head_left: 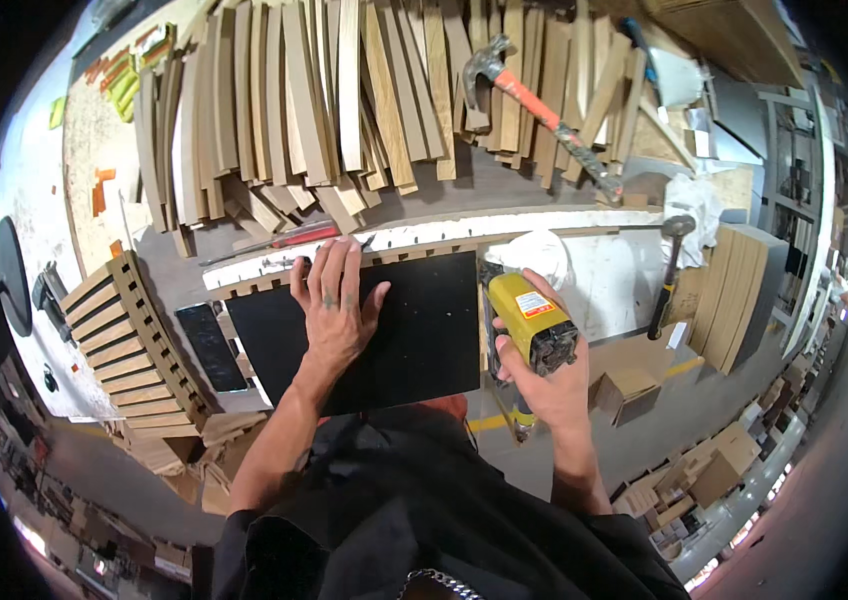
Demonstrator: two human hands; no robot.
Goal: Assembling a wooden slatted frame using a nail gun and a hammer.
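Note:
My left hand (337,305) lies with fingers stretched out over a flat black panel (414,340). Its fingertips reach the notched wooden strip (434,247) along the panel's far edge. My right hand (556,385) is wrapped round a yellow nail gun (529,308) at the panel's right edge. The tool's nose is partly hidden, so I cannot tell whether it touches the panel. Beyond the strip runs a long white marked board (504,225). A red-handled tool (306,234) lies just past my left fingertips.
Loose wooden slats (324,90) are piled along the far side, with an orange-handled hammer (544,115) on top. Another hammer (666,280) lies at the right. A phone (212,345) and a slatted wooden assembly (134,345) are at the left. Stacked panels (734,295) stand at the right.

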